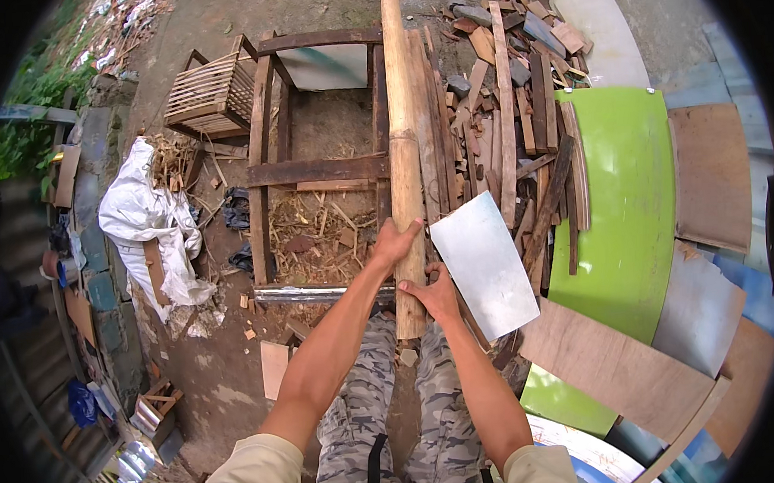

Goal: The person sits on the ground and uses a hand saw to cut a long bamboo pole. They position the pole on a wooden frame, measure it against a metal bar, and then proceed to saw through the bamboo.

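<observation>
A long bamboo pole [402, 111] runs away from me, its cut near end between my thighs. My left hand [394, 244] is closed on the pole from its left side. Slightly nearer, my right hand [432, 294] wraps the pole from the right, the thumb lying across it. The fingers of both hands are partly hidden behind the pole. Just left of the pole stands a dark wooden frame [315, 171] with crossbars. A white rectangular sheet [485, 267] lies tilted beside my right hand.
Scrap wood [485, 116] is heaped right of the pole. Beyond it lean a green panel [623, 205] and a plywood sheet [613, 370]. On the left are a slatted wooden crate [212, 94] and a white sack [148, 217]. Wood chips [313, 240] litter the ground inside the frame.
</observation>
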Available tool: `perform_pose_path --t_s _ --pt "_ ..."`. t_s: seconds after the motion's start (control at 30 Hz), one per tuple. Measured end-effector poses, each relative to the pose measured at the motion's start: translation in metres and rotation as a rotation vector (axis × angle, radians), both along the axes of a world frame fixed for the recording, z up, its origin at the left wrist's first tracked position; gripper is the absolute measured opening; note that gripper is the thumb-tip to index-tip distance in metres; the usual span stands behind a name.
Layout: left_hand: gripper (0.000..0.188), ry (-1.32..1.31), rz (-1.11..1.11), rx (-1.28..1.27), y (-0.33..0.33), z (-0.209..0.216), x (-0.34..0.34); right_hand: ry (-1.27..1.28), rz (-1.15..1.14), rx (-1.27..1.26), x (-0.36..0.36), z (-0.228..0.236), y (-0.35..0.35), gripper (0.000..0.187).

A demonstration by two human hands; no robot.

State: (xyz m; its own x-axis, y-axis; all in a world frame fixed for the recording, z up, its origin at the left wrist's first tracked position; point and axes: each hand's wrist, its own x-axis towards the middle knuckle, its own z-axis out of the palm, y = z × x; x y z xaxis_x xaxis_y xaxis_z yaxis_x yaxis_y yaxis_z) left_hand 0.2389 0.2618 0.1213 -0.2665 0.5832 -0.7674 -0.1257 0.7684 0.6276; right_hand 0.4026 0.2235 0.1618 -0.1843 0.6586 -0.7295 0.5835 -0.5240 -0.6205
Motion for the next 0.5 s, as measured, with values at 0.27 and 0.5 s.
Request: perform_pose_path --t_s 0.27,0.5 --pt "0.062 -0.181 0.022 0.049 -0.021 0.024 0.009 -0.183 0.028 0.203 -0.003 0.041 -0.020 0.080" --pt "0.092 0.149 -0.307 -0.200 -0.037 0.091 0.025 -0.219 0.006 0.158 0.049 0.092 -0.058 0.075"
